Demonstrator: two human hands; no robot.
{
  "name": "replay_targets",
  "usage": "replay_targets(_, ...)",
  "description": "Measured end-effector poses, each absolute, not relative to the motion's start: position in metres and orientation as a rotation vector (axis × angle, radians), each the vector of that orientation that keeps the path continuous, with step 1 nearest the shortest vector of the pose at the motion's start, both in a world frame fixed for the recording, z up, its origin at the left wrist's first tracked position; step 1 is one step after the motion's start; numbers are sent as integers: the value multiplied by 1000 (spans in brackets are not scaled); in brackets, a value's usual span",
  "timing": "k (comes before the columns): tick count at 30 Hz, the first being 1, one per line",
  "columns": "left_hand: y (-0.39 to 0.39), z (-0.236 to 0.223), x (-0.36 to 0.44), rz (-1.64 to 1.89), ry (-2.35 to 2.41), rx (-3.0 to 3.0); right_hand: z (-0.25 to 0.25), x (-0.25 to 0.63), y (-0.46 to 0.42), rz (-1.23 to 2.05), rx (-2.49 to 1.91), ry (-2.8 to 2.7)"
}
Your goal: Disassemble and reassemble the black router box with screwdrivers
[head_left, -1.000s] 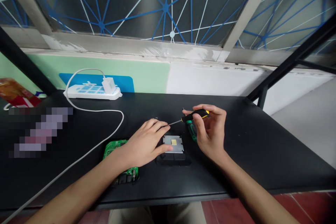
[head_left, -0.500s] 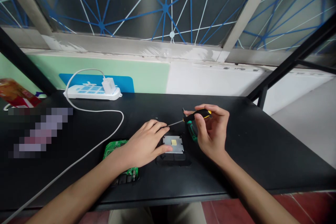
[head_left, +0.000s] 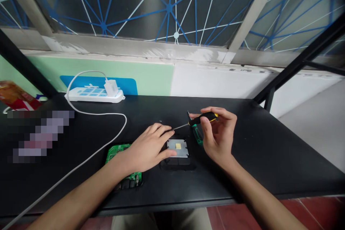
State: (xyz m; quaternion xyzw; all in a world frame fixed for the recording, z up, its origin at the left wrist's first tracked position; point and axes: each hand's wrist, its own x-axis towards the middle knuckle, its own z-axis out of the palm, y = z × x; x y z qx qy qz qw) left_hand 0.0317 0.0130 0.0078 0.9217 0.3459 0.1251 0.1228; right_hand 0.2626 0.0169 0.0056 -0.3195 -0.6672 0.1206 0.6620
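My right hand (head_left: 219, 133) pinches the black and yellow handle of a screwdriver (head_left: 206, 117), whose thin shaft slants down to the left. Its tip meets the upper edge of a black plastic housing (head_left: 180, 161), close to my left fingertips; the exact contact point is hidden. My left hand (head_left: 152, 145) holds this housing, thumb on its silvery metal plate (head_left: 183, 149) and fingers over the upper left edge. A small pale yellow square (head_left: 178, 146) sits on the plate. Partly under my left wrist lies a green circuit board (head_left: 118, 148) in a black casing.
Beside my right hand lies a second screwdriver with a green and black handle (head_left: 198, 134). A white power strip (head_left: 94, 95) with a plugged-in charger (head_left: 111, 87) stands at the back; its white cable (head_left: 125, 122) loops across the black table (head_left: 269, 158). A red and orange packet (head_left: 18, 95) is far left.
My right hand and the screwdriver handle have shifted very slightly to the right. My left hand and the housing stay in place.
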Motion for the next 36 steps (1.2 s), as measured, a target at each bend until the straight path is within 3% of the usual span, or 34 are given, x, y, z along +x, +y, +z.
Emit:
replay_targets(15, 13, 5, 30, 381, 1011, 2683, 11, 264, 14, 137, -710, -1485)
replay_targets(36, 10, 10, 33, 271, 971, 2681, -5, 251, 8, 363, -649, -1545)
